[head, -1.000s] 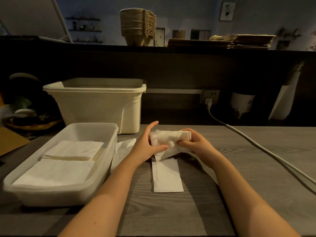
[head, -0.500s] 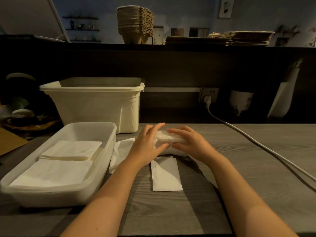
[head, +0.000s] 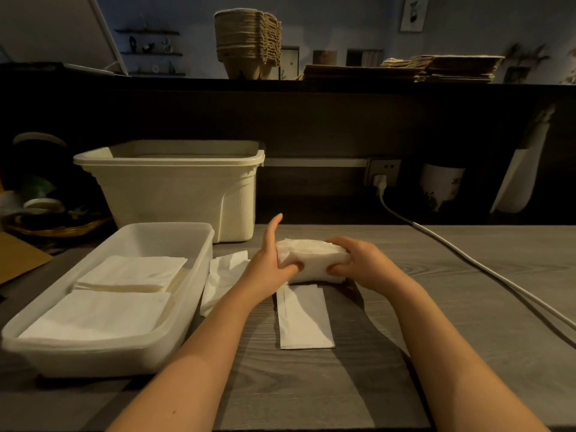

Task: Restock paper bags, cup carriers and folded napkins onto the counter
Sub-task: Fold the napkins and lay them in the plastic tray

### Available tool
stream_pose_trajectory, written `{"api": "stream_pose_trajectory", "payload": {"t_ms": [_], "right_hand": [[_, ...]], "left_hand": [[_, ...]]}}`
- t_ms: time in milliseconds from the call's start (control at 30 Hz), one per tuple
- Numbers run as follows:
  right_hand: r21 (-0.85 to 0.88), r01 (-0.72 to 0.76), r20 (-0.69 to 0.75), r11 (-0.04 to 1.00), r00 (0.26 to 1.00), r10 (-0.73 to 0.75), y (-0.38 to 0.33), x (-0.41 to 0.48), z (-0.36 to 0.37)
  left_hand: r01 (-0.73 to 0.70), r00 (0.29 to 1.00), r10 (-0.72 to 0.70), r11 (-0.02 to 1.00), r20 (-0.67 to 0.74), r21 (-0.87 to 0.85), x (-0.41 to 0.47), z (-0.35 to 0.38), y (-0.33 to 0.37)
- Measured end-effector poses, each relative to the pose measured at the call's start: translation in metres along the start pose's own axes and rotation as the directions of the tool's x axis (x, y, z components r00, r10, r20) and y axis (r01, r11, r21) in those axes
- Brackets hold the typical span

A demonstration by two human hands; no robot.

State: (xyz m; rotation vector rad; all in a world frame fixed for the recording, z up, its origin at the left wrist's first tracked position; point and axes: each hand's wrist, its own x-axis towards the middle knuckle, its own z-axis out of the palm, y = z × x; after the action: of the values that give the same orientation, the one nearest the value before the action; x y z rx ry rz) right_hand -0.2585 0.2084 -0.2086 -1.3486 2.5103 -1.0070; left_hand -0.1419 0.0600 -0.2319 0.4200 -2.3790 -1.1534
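A wad of white folded napkins (head: 311,260) sits between my hands above the grey table. My left hand (head: 268,263) presses its left end, thumb on the front, fingers raised straight. My right hand (head: 358,260) grips its right end with curled fingers and thumb. Under them lies a long folded napkin strip (head: 305,319), and another loose napkin (head: 223,277) lies to its left. A clear plastic tray (head: 193,294) on the left holds two napkin stacks (head: 131,272). On the raised counter stand stacked cup carriers (head: 246,42) and flat paper bags (head: 436,68).
A cream plastic bin (head: 174,194) stands behind the tray. A white power cable (head: 467,260) runs from a wall socket (head: 381,173) across the table's right side. A white pot (head: 442,185) and dim clutter on the far left sit against the dark back wall.
The napkin wad has been squared between my hands and lowered slightly. My left hand's fingers have lifted off its top and now stand straight, while my right hand has curled round its end.
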Motion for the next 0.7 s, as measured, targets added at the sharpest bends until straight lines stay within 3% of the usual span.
{"api": "stream_pose_trajectory", "payload": {"t_ms": [167,333,567,700], "right_hand": [[0.016,0.004,-0.073,1.0,0.997,-0.003,0.0,0.001,-0.002],[0.117,-0.058,-0.026,0.991,0.998,0.062,-0.004,0.0,-0.002],[0.125,0.016,-0.05,0.992,0.999,-0.01,-0.01,-0.003,-0.002],[0.078,0.037,0.012,0.996,0.999,-0.038,-0.012,-0.004,-0.003]], "left_hand": [[-0.032,0.999,0.032,0.999,-0.009,-0.043,0.002,-0.002,0.001],[0.015,1.0,-0.016,0.992,-0.01,-0.125,0.001,-0.002,0.003],[0.012,1.0,-0.008,0.985,0.025,-0.174,0.0,-0.002,0.007],[0.025,0.998,-0.015,0.983,0.055,-0.184,0.002,-0.004,0.002]]}}
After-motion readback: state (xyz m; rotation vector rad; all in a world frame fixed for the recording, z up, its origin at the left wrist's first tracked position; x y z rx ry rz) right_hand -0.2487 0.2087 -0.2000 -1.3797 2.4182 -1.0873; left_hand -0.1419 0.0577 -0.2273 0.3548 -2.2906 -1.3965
